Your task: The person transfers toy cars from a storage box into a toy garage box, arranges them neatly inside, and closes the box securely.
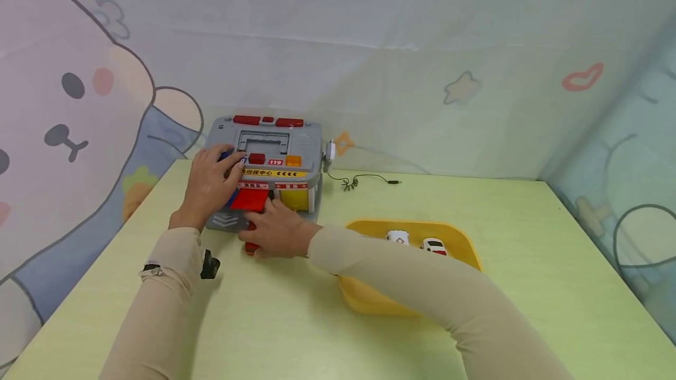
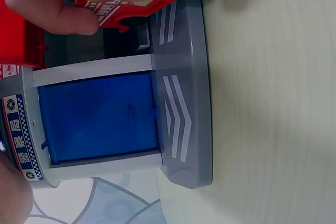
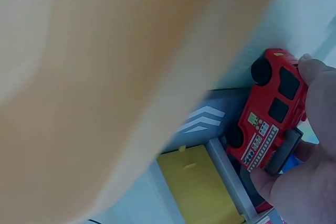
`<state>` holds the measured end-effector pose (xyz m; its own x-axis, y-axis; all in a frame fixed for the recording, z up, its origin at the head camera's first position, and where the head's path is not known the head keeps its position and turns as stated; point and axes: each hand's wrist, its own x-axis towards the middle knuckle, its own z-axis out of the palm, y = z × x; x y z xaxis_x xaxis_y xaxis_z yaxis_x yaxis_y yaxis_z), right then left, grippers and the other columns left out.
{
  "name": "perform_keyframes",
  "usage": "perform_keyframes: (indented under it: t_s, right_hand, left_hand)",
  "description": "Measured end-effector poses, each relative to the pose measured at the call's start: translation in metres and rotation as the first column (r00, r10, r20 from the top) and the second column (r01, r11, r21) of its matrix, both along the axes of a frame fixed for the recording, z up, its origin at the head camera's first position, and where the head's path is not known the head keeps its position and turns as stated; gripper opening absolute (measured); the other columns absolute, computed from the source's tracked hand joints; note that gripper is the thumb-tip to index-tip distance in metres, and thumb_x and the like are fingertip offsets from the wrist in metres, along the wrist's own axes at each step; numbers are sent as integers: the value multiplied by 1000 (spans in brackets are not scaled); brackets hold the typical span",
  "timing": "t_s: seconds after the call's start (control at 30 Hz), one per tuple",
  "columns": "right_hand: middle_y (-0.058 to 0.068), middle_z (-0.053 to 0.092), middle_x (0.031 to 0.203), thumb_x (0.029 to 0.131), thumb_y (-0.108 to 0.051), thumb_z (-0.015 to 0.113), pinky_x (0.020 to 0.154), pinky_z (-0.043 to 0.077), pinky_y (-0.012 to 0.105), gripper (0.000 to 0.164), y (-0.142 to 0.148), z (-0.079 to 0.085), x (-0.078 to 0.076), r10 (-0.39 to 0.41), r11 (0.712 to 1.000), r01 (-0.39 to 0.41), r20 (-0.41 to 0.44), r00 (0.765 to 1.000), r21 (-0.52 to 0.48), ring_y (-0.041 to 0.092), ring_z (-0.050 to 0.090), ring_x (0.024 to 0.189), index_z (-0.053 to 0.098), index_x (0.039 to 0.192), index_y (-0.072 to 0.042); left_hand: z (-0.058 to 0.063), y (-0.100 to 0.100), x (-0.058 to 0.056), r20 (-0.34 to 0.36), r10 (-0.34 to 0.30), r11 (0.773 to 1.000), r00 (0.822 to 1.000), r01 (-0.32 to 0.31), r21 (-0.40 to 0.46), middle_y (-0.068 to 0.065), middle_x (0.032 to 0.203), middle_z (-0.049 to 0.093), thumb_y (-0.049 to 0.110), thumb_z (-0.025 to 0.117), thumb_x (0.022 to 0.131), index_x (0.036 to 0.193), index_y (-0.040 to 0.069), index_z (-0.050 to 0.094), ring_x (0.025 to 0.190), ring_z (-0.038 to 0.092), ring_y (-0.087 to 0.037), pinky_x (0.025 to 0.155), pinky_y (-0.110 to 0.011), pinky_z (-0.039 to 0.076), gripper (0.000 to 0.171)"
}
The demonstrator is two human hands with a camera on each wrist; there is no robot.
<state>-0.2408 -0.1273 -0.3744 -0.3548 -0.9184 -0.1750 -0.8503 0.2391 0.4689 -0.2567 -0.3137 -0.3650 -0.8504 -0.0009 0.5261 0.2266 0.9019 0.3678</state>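
Observation:
My right hand (image 1: 277,229) grips a red toy fire truck (image 3: 270,111) by its sides. The truck is tilted, its end at the middle bay of a grey toy rescue station (image 1: 308,133). Above that bay the red door (image 1: 250,199) stands raised. To one side is a lowered blue door (image 2: 100,116), and on the other a lowered yellow door (image 3: 202,184). My left hand (image 1: 208,183) rests on the station's upper left corner, fingers over its top. In the left wrist view only part of that hand shows at the edge.
A yellow basket (image 1: 467,245) on the right holds a white toy ambulance (image 1: 398,237) and a white toy car (image 1: 434,246); my right forearm crosses over it. A thin black cable (image 1: 369,176) lies beside the station. The patterned backdrop (image 1: 380,104) stands behind the table.

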Motion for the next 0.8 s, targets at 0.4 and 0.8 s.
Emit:
perform_keyframes:
  t_s: [0.4,0.8]
  right_hand:
    - [3,45,154,99,-60,45,117,36,53,54,-1,0,-4,-21,1000,22,-34,999,5,33,49,126,42,146,-36]
    - [3,53,146,100,-60,41,114,41,48,51,-2,1,-4,-17,1000,16,-74,997,-7,30,49,128,43,144,-34]
  left_hand:
    - [0,1,-1,-21,-3,1000,1000,3,1,-24,140,53,22,50,102,132,4,65,133,44,-44,122,-61,18,37]
    - [2,2,2,-19,-16,1000,1000,16,9,-24,139,54,22,49,103,131,3,65,133,44,-44,121,-60,20,38]
